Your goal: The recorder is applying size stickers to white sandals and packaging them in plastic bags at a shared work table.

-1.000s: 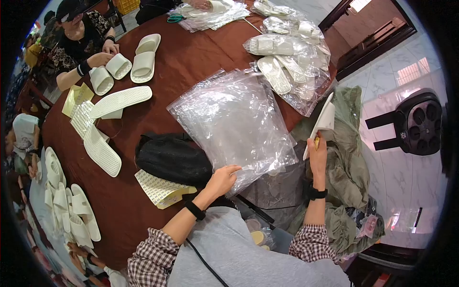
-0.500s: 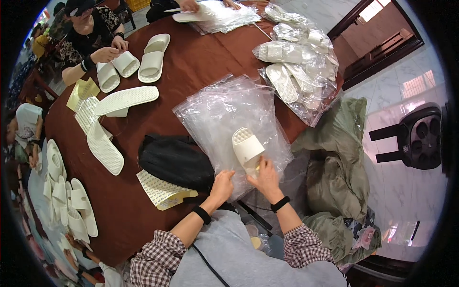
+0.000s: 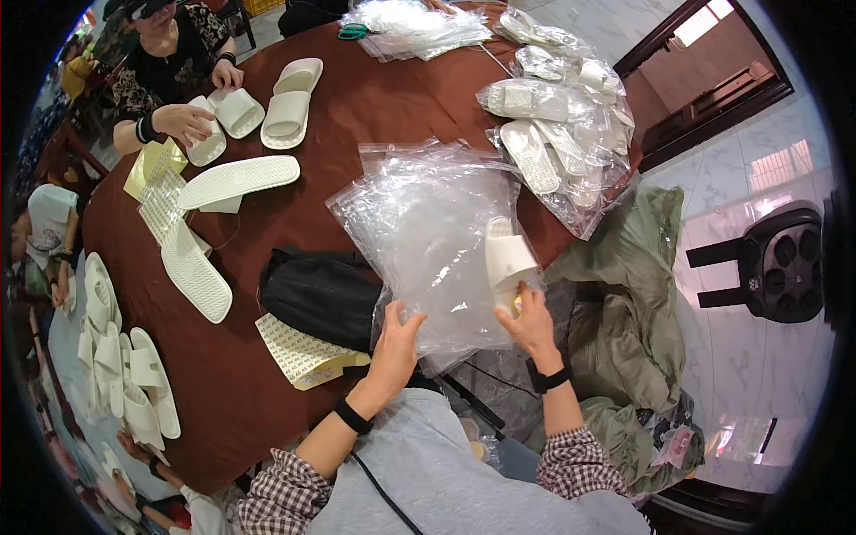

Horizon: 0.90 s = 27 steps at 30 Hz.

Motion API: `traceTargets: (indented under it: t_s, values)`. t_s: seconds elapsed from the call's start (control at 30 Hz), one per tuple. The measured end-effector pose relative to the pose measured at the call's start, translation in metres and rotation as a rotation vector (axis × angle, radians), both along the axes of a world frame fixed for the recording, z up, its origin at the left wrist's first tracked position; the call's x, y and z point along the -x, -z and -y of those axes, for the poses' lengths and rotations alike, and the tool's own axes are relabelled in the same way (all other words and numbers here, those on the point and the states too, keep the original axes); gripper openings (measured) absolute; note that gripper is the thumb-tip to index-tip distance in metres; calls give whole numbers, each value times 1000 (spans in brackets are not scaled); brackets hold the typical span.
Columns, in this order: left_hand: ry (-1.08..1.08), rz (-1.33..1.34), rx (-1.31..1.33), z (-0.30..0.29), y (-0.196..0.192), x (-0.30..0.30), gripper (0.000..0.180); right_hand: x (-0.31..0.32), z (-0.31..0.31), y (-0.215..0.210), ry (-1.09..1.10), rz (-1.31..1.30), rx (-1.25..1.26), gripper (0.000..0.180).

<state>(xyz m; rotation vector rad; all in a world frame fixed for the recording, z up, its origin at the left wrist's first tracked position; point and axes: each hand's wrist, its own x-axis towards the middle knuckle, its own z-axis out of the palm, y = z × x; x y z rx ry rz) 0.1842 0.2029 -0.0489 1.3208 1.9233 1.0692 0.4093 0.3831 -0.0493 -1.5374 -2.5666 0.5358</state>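
A stack of clear plastic bags lies on the dark red table in front of me. My right hand grips a pair of white slippers at the heel end, over the right side of the bag stack. My left hand rests on the near edge of the bags, fingers pinching the plastic. A black band is on each wrist.
A black bag and a yellow-backed sticker sheet lie left of my hands. Bagged slippers pile at the right edge, loose white slippers at left. Another person handles slippers across the table. Green cloth hangs at right.
My right hand came in from the right with the white slippers and set them over the bags. My left hand shifted right along the bag stack's near edge.
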Motion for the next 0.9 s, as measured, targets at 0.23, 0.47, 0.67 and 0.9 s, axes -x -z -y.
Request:
traceTargets:
  t_s: [0.23, 0.47, 0.67, 0.9]
  values:
    - [-236, -93, 26, 8, -23, 19, 72, 16, 17, 16, -24, 34, 48, 80]
    - [-174, -195, 231, -1, -4, 40, 85, 13, 18, 26, -65, 27, 46, 81]
    - [-3, 623, -100, -22, 5, 22, 101, 8, 4, 19, -123, 21, 77, 86]
    - [-2, 816, -40, -31, 35, -29, 119, 13, -39, -16, -243, 166, -11, 89]
